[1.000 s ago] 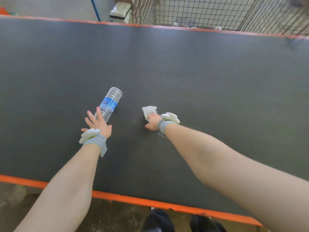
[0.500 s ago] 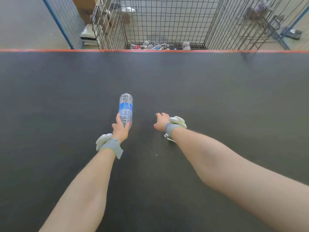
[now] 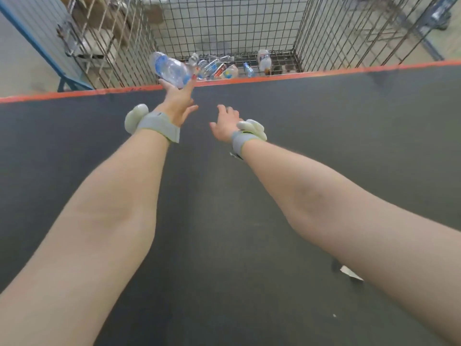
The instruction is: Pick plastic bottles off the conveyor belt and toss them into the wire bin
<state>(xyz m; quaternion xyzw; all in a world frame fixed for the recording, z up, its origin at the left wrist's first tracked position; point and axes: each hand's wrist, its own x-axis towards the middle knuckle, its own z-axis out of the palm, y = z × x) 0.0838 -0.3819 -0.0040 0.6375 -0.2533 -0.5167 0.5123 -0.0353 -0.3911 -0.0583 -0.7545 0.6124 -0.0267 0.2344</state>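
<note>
Bottle [image 3: 169, 69] higher now, left hand [image 3: 178, 103] outstretched

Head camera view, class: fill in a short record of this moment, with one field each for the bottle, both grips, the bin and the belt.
conveyor belt: dark, orange-edged; a white scrap lies on it, lower right of the view
wire bin: beyond the belt's far edge, several bottles on its floor
left grip: stretched toward the bin; hold or release unclear
water bottle: clear, blue label, tilted, at the left grip's fingertips, over the far edge
right grip: fingers relaxed, holding nothing
</note>
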